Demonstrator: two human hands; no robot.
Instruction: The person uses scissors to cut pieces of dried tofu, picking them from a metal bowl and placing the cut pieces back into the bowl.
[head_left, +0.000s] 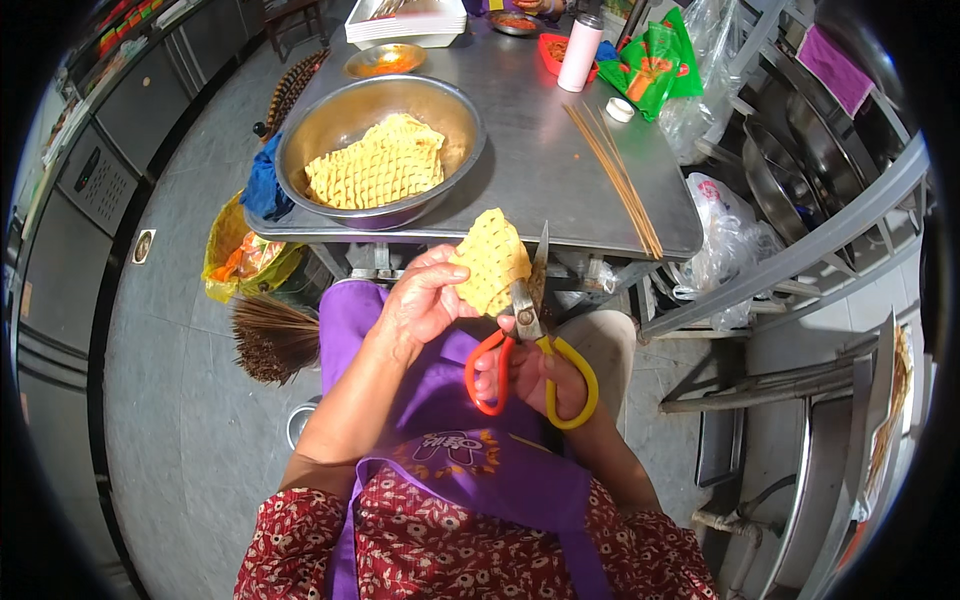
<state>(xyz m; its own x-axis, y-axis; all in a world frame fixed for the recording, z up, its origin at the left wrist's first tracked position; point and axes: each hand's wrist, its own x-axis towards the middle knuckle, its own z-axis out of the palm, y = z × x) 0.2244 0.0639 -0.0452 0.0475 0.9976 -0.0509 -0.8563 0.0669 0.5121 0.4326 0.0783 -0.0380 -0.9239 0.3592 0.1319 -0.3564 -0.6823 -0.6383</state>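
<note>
Between thumb and fingers, my left hand (427, 296) holds a yellow, grid-scored sheet of food (491, 259), perhaps tofu skin, above my lap. My right hand (532, 375) grips scissors (527, 319) with one red and one yellow handle loop. The scissor blades are spread and point away from me, at the right edge of the sheet; one blade is partly hidden behind it. Beyond my hands, a large steel bowl (457, 169) stands at the table's near left. Several more scored yellow sheets (379, 169) lie stacked inside it.
Wooden skewers (619, 184) lie at the right of the steel table (525, 150). A pink bottle (581, 52), a white cap (619, 109) and green packets (652, 67) stand behind. Left of my knees are a yellow-lined bin (225, 225) and a broom (274, 337). Another person sits across the table.
</note>
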